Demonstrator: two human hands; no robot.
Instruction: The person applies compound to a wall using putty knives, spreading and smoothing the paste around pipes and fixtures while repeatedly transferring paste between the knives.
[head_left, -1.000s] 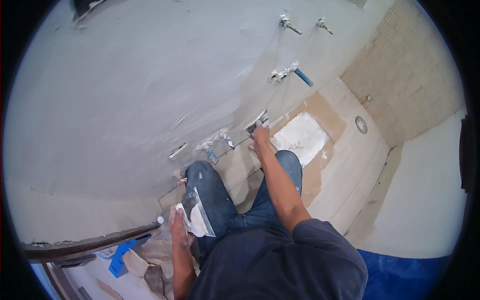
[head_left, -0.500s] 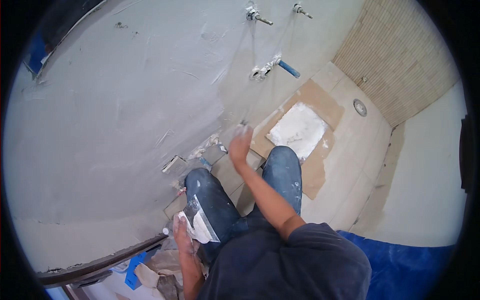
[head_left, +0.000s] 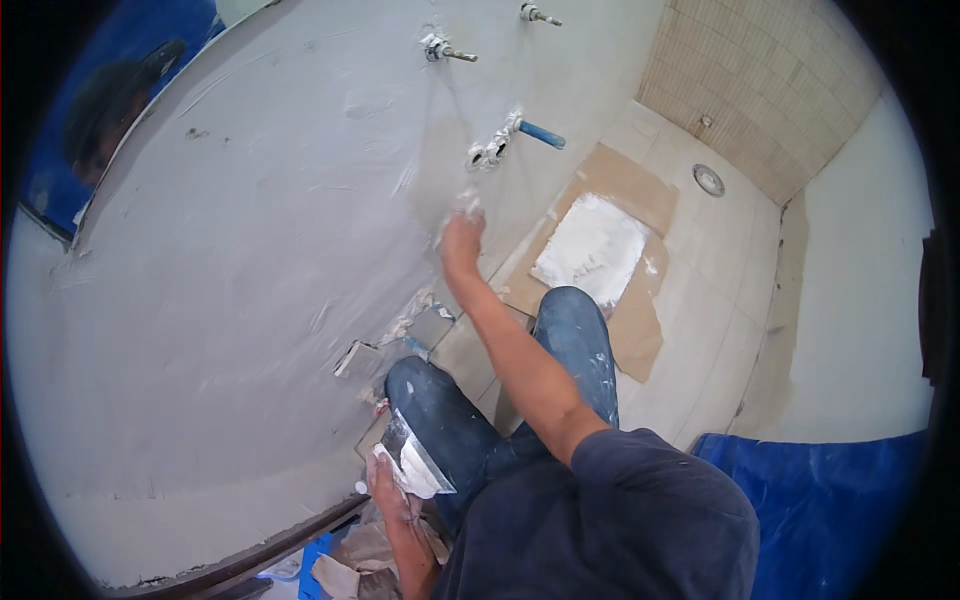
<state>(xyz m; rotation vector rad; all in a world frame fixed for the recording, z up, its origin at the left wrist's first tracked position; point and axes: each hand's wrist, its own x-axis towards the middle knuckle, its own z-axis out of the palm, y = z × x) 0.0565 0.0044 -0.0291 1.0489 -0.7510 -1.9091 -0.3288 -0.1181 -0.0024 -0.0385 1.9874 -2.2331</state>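
Right hand: your right hand point(head_left: 462, 232) is raised against the grey plastered wall point(head_left: 250, 250), fingers smeared white and pressed to the surface — whether it grips anything you cannot tell, the hand is blurred.
Left hand: your left hand point(head_left: 385, 478) sits low at about 7 o'clock, clenched around a wide metal trowel point(head_left: 415, 455) loaded with white plaster, resting by your left knee.
Pipe stub: a blue-capped pipe stub point(head_left: 538, 134) juts from the wall at about 1 o'clock from your right hand, near but apart from it.
Upper fittings: two metal wall fittings point(head_left: 440, 49) sit higher, toward 12 o'clock.
Cardboard sheet: the brown cardboard sheet point(head_left: 640, 330) lies on the floor at 3 o'clock of your right hand, with a white plaster patch point(head_left: 592, 246) on it.
Floor drain: a round floor drain point(head_left: 708, 179) lies beyond the cardboard — toward the tiled corner.
Blue tarp: a blue tarp point(head_left: 820, 500) covers the floor at 4 o'clock.
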